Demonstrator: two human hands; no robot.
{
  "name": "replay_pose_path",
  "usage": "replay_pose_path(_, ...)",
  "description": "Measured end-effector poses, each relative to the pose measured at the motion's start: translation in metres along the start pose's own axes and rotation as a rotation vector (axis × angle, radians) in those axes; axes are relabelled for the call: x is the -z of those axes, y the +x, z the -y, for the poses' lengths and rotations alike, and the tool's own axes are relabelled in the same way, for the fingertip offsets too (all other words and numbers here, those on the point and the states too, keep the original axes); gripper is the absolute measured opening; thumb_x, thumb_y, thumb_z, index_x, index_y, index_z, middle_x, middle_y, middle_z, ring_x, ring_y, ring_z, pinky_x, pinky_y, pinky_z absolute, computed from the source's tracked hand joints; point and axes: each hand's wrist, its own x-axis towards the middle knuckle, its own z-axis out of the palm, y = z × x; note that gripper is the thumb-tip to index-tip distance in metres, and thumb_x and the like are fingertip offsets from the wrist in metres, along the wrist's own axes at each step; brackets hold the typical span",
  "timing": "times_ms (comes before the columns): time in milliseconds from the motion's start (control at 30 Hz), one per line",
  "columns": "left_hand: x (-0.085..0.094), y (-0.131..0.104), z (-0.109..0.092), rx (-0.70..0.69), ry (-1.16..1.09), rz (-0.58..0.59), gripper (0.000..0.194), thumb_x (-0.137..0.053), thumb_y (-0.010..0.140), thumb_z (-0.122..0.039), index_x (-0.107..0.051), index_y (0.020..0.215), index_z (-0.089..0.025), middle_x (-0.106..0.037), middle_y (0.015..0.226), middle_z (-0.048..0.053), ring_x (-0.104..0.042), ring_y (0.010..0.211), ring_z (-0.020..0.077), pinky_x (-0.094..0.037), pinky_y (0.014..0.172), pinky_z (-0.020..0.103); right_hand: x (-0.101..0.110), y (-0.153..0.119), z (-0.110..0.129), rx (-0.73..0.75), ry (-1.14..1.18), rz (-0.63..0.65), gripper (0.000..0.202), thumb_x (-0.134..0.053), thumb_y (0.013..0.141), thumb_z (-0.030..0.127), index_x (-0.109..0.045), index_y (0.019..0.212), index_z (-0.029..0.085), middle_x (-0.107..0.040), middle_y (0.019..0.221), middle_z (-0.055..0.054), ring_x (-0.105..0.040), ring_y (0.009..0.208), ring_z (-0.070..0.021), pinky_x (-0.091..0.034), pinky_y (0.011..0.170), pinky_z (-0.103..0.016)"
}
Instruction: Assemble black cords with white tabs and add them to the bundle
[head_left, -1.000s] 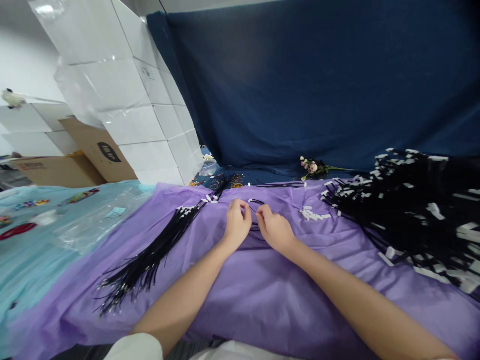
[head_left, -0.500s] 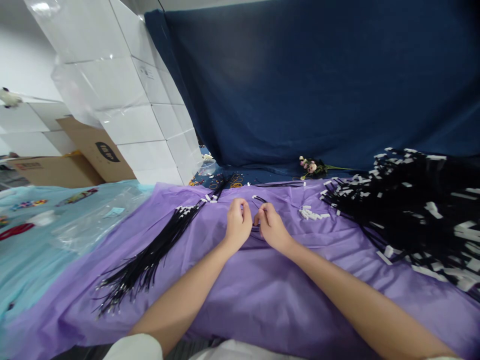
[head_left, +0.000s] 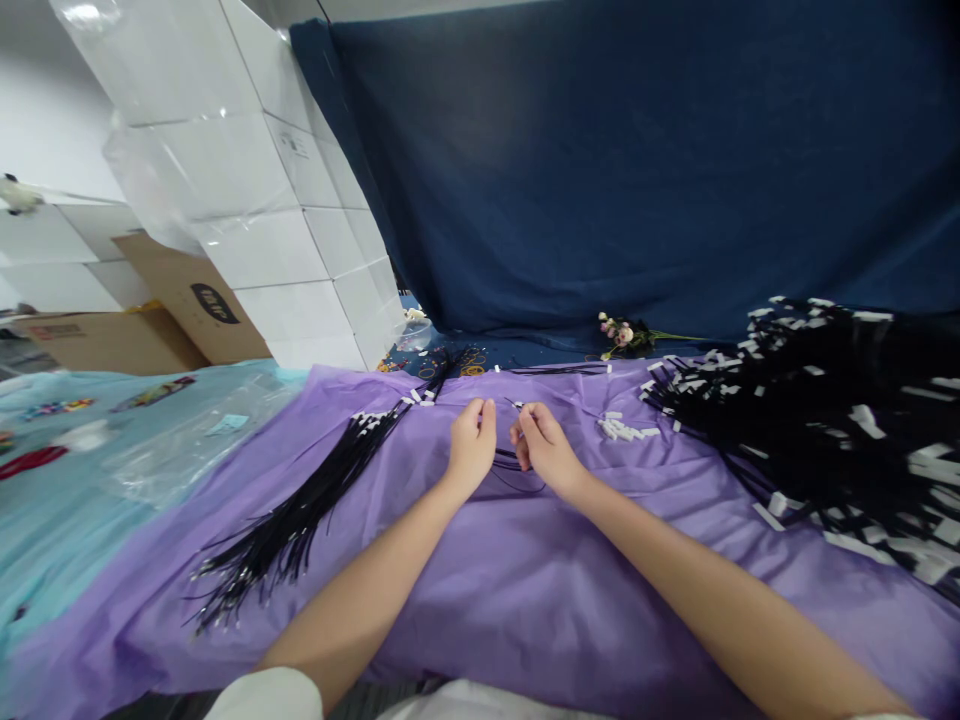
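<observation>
Left side: clear bag (head_left: pixel 172 460) flat on the blue cloth (head_left: pixel 67 530), off to the side of the work. Next, on the purple cloth (head_left: pixel 450 610) that covers the worktop, a long bundle (head_left: pixel 300 505) of black cords lies slantwise; its tagged ends are gathered at the far end, probably to keep the strands parallel, and the near ends fan loose.

Centre: left hand (head_left: pixel 472 447) raised just over the cloth, thumb and forefinger drawn close together. Cannot tell if a strand is pinched there. Right hand (head_left: pixel 553 452) faces it, grip apparently closed on a thin cord (head_left: pixel 513 403), its tip poking out towards the left hand. Hands near each other, not touching, likely so both sets of fingertips can reach the same strand. More black strands (head_left: pixel 505 462) lie below, between the hands, a thin curve hanging towards the wearer.

Right: small white tags (head_left: pixel 627 430) in a loose pile, handy to the right hand. Farther right, a big black heap (head_left: pixel 817 390) with white tags, seemingly pushed aside to leave working room.

Against the earlier frame: gap between the hands wider; right fingers more spread beneath; low curve of strand now shows. Bundle, pile and heap unchanged.
</observation>
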Motion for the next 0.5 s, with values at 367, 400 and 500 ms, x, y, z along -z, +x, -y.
replay_pose_path(367, -0.006, 0.001, 0.014, 0.253, -0.068, 0.170, 0.034, -0.045, 0.082, -0.047, -0.049, 0.064, -0.018, -0.048, 0.054, -0.003, -0.048, 0.046, 0.0102, -0.035, 0.046, 0.021, 0.031, 0.010, -0.017, -0.159, -1.091, -0.042, 0.022, -0.039, 0.091, 0.026, -0.057, 0.099, 0.017, -0.059, 0.105, -0.014, -0.054, 0.097, -0.0279, -0.040, 0.076, -0.037)
replay_pose_path(400, -0.006, 0.000, 0.012, 0.293, -0.092, 0.178, 0.033, -0.043, 0.083, -0.045, -0.050, 0.065, -0.018, -0.047, 0.055, -0.003, -0.047, 0.045, 0.0097, -0.034, 0.044, 0.020, 0.030, 0.010, -0.018, -0.160, -1.071, -0.023, 0.021, -0.039, 0.091, 0.025, -0.057, 0.099, 0.018, -0.060, 0.102, -0.012, -0.055, 0.095, -0.0265, -0.040, 0.075, -0.036)
replay_pose_path(500, -0.006, -0.002, 0.004, 0.417, -0.163, 0.144, 0.015, -0.047, 0.081, -0.034, -0.053, 0.084, -0.020, -0.055, 0.075, -0.001, -0.047, 0.045, 0.0064, -0.029, 0.039, 0.017, 0.029, 0.011, -0.017, -0.112, -0.999, -0.043, 0.018, -0.041, 0.089, 0.024, -0.057, 0.095, 0.019, -0.061, 0.098, -0.009, -0.057, 0.090, -0.0229, -0.040, 0.072, -0.033)
